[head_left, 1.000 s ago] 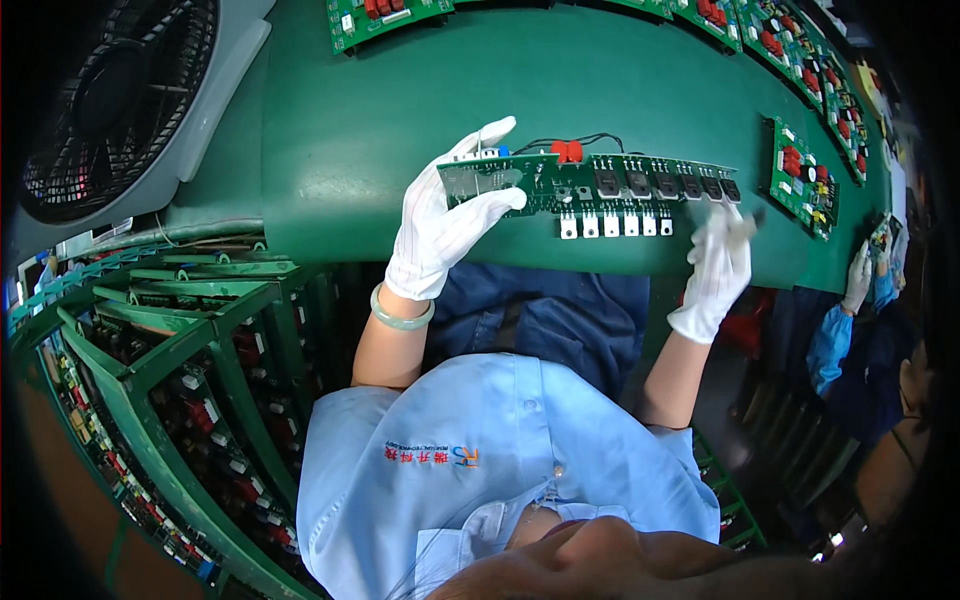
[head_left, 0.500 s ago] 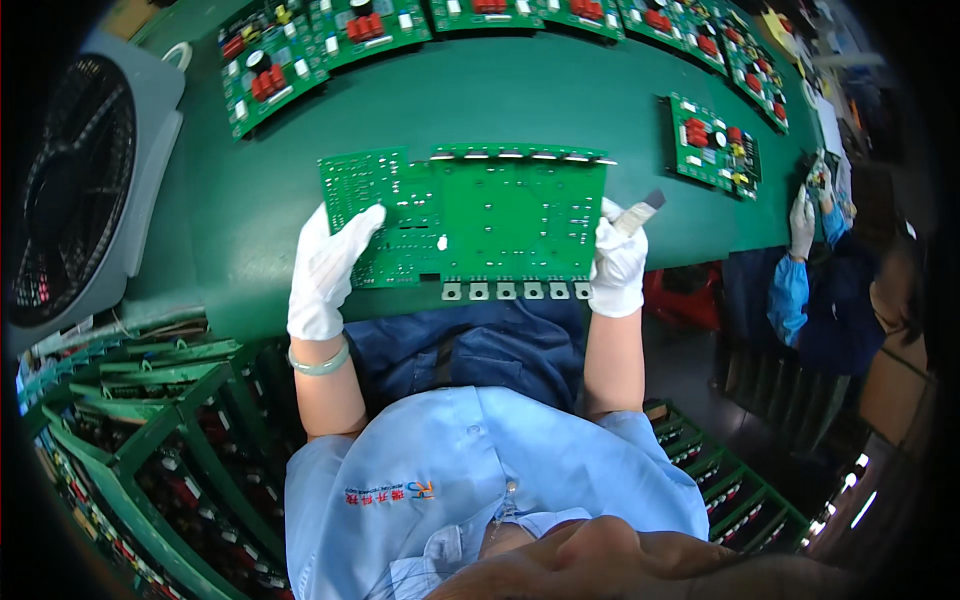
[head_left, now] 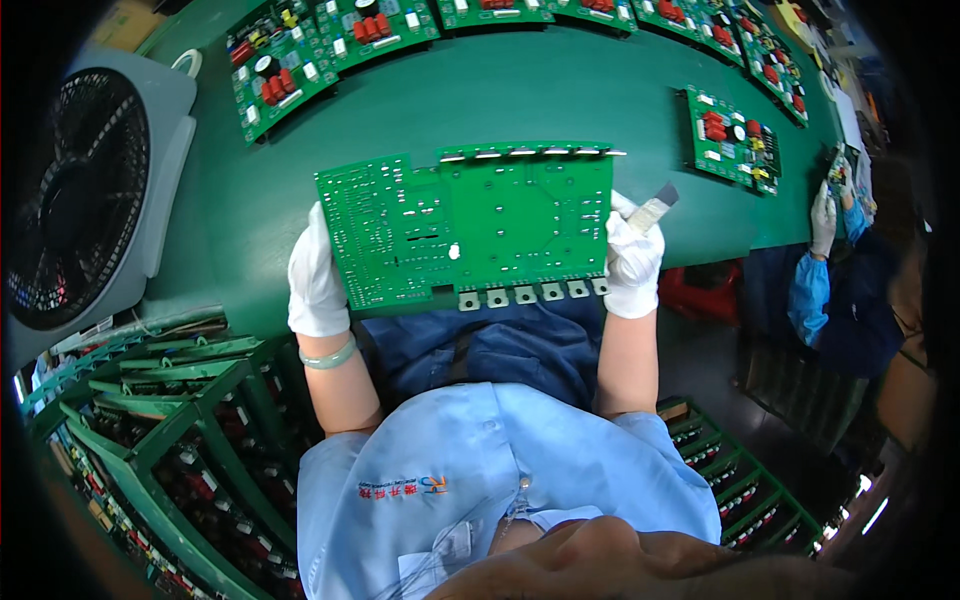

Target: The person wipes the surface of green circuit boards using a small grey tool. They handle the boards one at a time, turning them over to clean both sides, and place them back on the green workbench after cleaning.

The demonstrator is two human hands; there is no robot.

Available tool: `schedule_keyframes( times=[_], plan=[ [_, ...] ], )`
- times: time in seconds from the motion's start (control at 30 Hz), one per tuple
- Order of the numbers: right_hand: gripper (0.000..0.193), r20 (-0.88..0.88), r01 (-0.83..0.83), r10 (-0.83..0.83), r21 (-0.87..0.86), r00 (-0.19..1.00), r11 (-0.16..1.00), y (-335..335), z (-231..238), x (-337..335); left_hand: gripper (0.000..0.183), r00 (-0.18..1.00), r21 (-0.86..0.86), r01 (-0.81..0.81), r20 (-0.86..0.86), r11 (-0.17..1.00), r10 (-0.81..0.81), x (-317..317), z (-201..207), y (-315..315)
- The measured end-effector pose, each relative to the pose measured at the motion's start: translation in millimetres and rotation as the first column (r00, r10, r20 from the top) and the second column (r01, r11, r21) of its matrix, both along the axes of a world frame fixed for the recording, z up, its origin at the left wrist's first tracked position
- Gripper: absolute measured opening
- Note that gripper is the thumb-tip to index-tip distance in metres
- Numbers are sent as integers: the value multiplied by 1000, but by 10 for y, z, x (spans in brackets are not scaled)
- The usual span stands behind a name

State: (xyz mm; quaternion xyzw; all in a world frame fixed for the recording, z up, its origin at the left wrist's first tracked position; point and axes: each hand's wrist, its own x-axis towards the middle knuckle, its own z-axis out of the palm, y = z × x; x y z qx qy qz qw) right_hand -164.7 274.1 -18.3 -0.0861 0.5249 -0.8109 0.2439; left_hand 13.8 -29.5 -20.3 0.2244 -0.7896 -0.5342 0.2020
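Observation:
Between my hands, above the green table, I hold a green circuit board (head_left: 510, 215), its soldered side facing up. A row of metal tabs lies along its near edge and another row along the far edge. My left hand (head_left: 318, 275), in a white glove, grips the left edge, and the board hides most of its fingers. At the right edge my right hand (head_left: 632, 265), also gloved, is closed on the board. From that same hand sticks out a short flat tool (head_left: 655, 210) with a pale wrapped handle and a dark tip, perhaps a brush.
Several populated circuit boards (head_left: 375, 30) line the table's (head_left: 400, 110) far edge; another board (head_left: 735, 140) lies at right. A grey fan (head_left: 165, 170) stands at left. Green racks with boards (head_left: 190, 410) flank me. A co-worker's gloved hand (head_left: 823, 222) is at far right.
My left thumb, which lay on top of the board, has slid off to its left edge. The board now tilts slightly, its left end nearer me. The whole view has shifted a little.

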Motion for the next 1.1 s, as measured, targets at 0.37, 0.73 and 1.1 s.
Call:
schedule_keyframes(
  times=[0.37,0.73,1.1],
  plan=[
    [44,-37,-11,11,-12,999,1000,38,-38,-40,31,994,-142,110,10,984,-110,5,-88,-51],
    [36,-29,-13,12,-38,1000,999,0,-62,-32,50,992,-389,113,-13,914,-128,34,-52,-66],
    [38,-35,-4,6,75,999,997,-14,-99,-69,47,957,-641,57,-182,766,-224,-53,86,-39]
  ],
)
